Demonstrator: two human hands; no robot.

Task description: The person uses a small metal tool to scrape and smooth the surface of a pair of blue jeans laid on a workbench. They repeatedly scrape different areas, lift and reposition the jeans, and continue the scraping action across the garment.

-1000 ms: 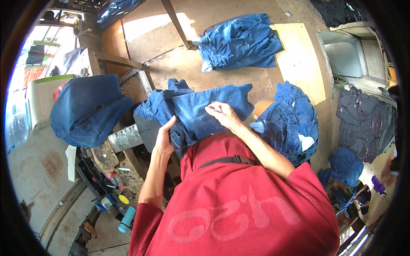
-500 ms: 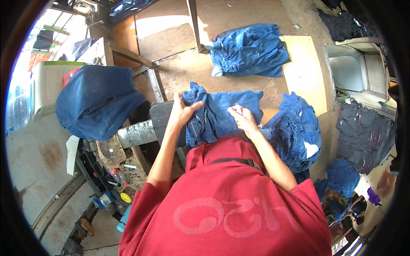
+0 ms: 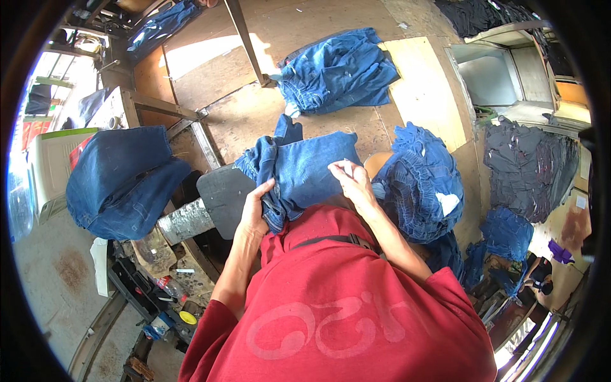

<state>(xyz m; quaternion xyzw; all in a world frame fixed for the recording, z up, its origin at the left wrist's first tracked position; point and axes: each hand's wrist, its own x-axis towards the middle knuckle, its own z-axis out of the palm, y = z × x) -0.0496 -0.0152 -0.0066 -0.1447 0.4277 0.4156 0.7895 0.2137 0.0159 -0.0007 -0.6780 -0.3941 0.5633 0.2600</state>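
Note:
A blue denim garment, bunched at its left side and flatter at its right, lies in front of my body over a dark board. My left hand is closed on its lower left edge, thumb against the bunched cloth. Over the right part of the garment, my right hand pinches a small whitish piece, too small to name. Close beyond that hand sits a heap of gathered blue denim garments.
Denim cloth hangs over something at the left. Farther out, a stack of denim garments lies on the wooden floor beside a post. Dark garments are piled at the right. A bottle and clutter stand lower left.
My left hand has slid down from the garment's bunched top to its lower left edge. The garment's right end looks turned more inward. The whole view has shifted; the right hand still pinches.

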